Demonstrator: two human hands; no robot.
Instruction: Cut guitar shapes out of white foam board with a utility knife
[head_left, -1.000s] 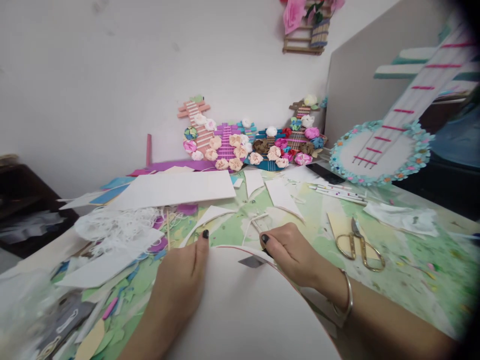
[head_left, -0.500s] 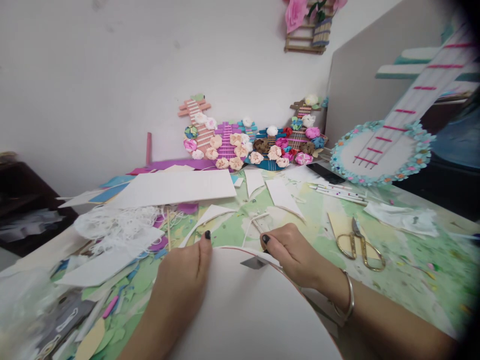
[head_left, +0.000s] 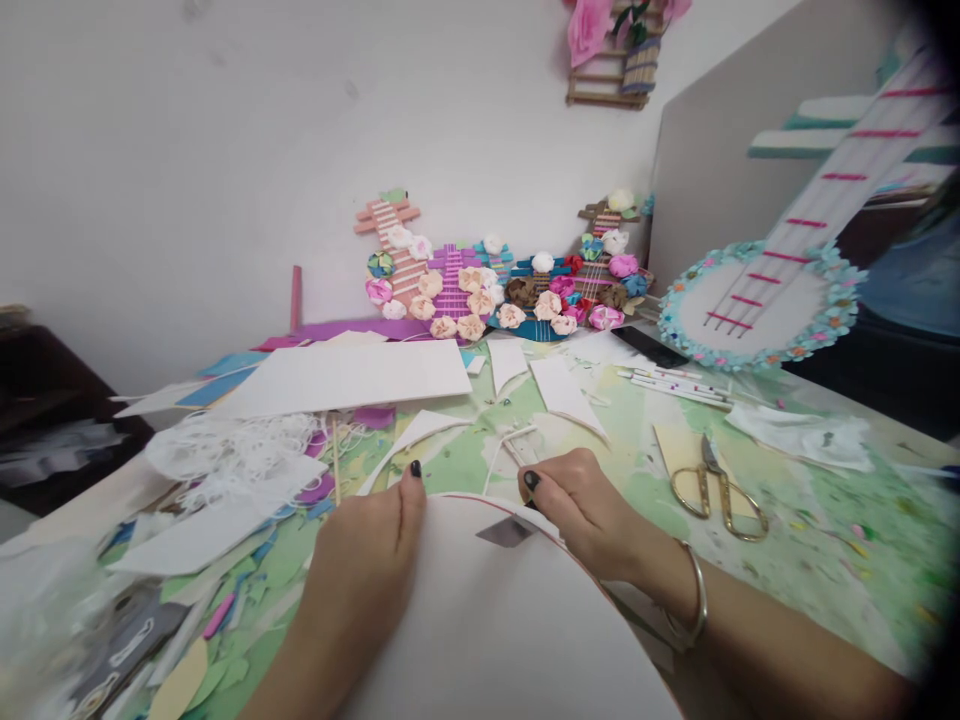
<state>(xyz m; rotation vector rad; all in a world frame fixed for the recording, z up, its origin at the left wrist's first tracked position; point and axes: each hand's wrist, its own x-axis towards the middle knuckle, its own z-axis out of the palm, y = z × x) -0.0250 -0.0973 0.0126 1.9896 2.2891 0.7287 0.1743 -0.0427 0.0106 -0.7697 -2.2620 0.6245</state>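
Note:
A white foam board [head_left: 510, 630] with a curved upper edge, marked by a red line, fills the lower middle of the view. My left hand [head_left: 367, 560] grips its left side, thumb up along the edge and the other fingers behind it. My right hand [head_left: 581, 510] is closed at the upper right rim around a craft knife, whose handle is mostly hidden. Its flat grey blade [head_left: 505, 532] pokes through the board near the red line and points left. A narrow white strip stands partly away from the rim beside my right fingers.
Gold-handled scissors [head_left: 720, 490] lie right on the green-patterned table. Tangled white string [head_left: 232, 460] and coloured scraps crowd the left. A large white board [head_left: 352, 375] and offcuts lie behind. Flower-trimmed model instruments [head_left: 457, 290] line the wall; a bigger one [head_left: 757, 300] leans at right.
The blade and my right hand have shifted very slightly left, as has the whole view. Both hands keep their hold.

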